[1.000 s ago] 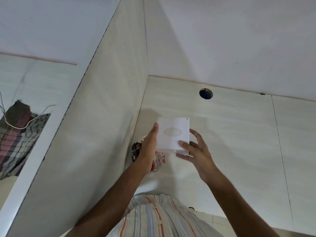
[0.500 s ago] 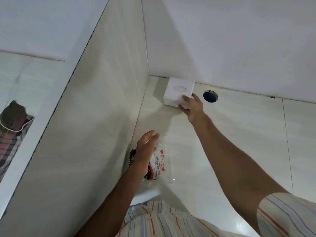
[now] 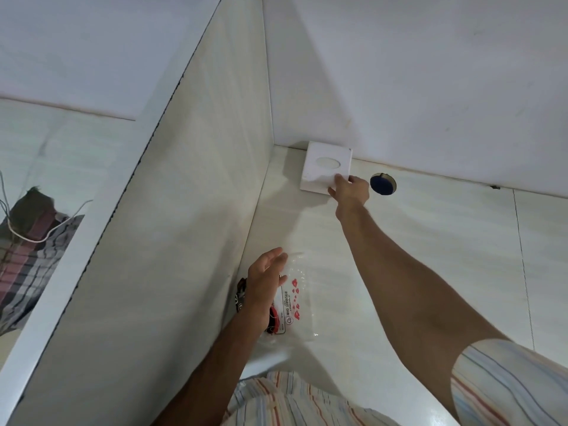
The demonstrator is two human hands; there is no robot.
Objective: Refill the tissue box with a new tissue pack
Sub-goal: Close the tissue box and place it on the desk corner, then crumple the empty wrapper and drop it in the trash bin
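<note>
A white square tissue box (image 3: 325, 166) with an oval slot on top sits on the pale counter (image 3: 430, 241), pushed into the far corner against the back wall. My right hand (image 3: 350, 189) is stretched out to it, fingers gripping the box's near right corner. My left hand (image 3: 266, 284) hovers open, fingers spread, just above a clear plastic wrapper (image 3: 295, 302) with red print that lies flat near the left wall. A dark item with red parts lies partly under that hand and wrapper.
A round hole with a blue plug (image 3: 382, 184) is in the counter right of the box. A tall tiled partition (image 3: 184, 210) closes the left side. Beyond it lie checked cloth (image 3: 27, 256) and a white cable.
The box went from both hands near my body to the far corner, carried by my right hand and now against the back wall. My left hand let go and dropped over the wrapper.
</note>
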